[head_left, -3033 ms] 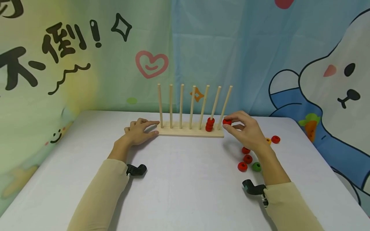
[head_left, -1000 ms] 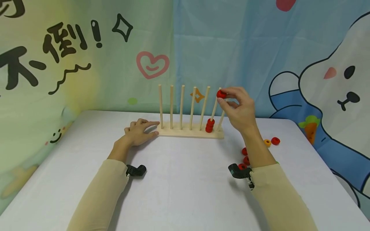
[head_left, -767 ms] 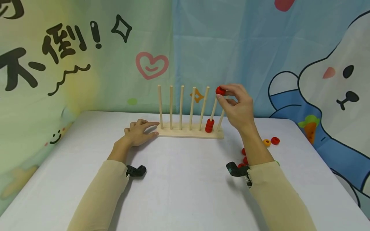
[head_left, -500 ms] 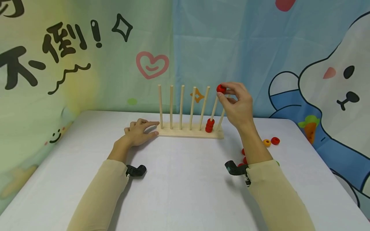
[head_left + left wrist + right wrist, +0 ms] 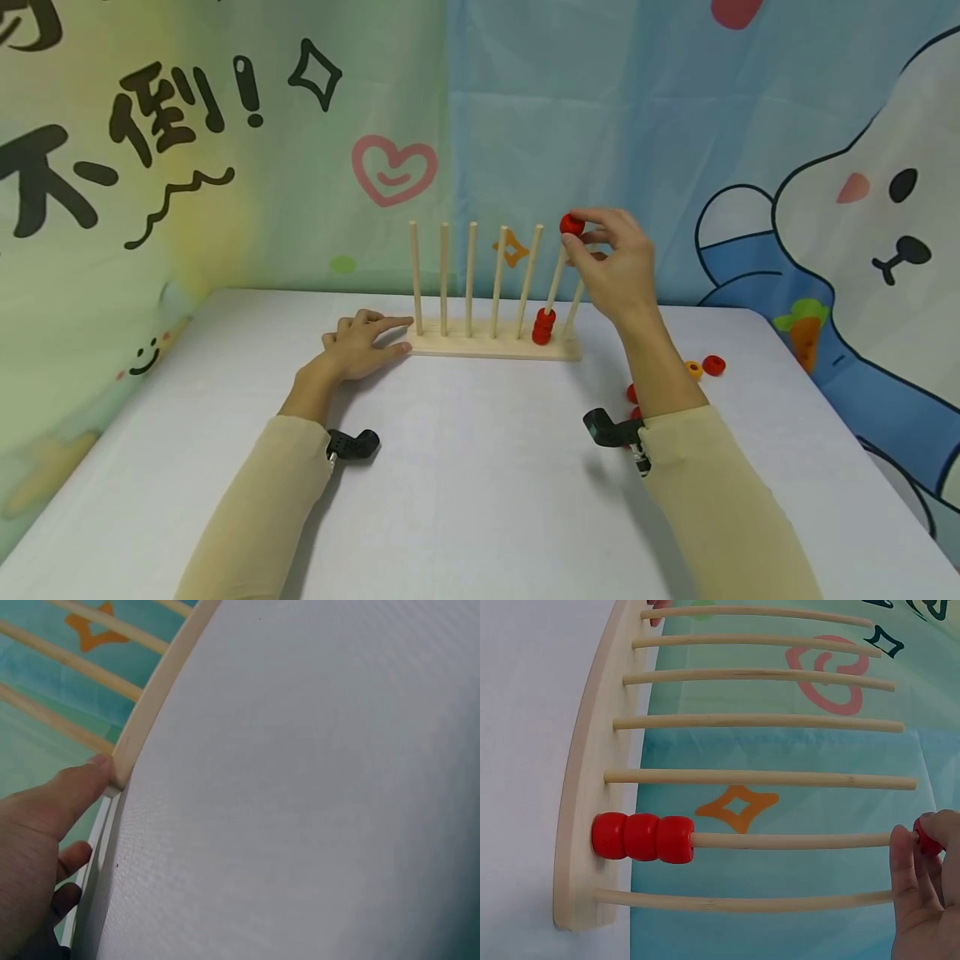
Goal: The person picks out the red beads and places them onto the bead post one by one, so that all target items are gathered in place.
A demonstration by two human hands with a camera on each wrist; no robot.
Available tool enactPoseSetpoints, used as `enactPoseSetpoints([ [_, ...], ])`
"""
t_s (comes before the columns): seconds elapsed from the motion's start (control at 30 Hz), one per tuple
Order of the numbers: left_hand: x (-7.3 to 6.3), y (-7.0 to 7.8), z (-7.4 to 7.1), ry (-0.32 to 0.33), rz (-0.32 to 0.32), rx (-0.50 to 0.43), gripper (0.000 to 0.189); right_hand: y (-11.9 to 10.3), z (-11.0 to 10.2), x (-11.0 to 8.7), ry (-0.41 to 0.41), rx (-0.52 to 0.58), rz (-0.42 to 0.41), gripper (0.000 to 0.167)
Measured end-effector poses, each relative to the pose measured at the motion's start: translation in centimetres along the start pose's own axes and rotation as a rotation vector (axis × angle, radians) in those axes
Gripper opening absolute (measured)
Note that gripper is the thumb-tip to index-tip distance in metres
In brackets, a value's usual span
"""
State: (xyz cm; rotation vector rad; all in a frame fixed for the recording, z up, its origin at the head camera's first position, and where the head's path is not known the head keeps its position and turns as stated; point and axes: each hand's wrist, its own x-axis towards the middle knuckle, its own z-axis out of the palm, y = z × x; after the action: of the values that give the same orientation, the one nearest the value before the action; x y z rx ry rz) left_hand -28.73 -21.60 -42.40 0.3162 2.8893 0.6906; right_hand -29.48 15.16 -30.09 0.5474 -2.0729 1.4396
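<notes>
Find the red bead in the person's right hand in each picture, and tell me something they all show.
Head view: right of centre, above the middle; the red bead is pinched by the right hand at the tip of the second peg from the right.
Left wrist view: not in it.
Right wrist view: near the right edge, below mid-height.
Shared landmark: the orange star on the backdrop.

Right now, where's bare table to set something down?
Free: the table between the sleeves, in front of the wooden rack; also left of the left hand, out to the edge. Crowded: around the right forearm, where red beads and a yellow bead lie.
</notes>
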Motion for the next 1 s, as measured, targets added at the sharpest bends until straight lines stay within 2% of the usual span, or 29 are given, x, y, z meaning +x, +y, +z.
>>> enactPoseSetpoints([
  [0.17, 0.0, -0.2, 0.1, 0.007, 0.001, 0.009, 0.063, 0.0, 0.3, 0.1, -0.025, -0.026, 0.029, 0.029],
  [0.4, 0.1, -0.2, 0.2, 0.005, 0.001, 0.007, 0.063, 0.2, 0.2, -0.1, -0.013, -0.138, 0.038, 0.035],
  [0.63, 0.0, 0.0, 0.0, 0.011, 0.007, -0.006, 0.062, 0.1, -0.4, -0.5, -0.007, -0.113, 0.016, 0.033],
  [1.0, -0.2, 0.1, 0.0, 0.01, 0.0, -0.014, 0.062, 0.1, -1.3, -1.6, -0.033, -0.152, 0.013, 0.032],
])
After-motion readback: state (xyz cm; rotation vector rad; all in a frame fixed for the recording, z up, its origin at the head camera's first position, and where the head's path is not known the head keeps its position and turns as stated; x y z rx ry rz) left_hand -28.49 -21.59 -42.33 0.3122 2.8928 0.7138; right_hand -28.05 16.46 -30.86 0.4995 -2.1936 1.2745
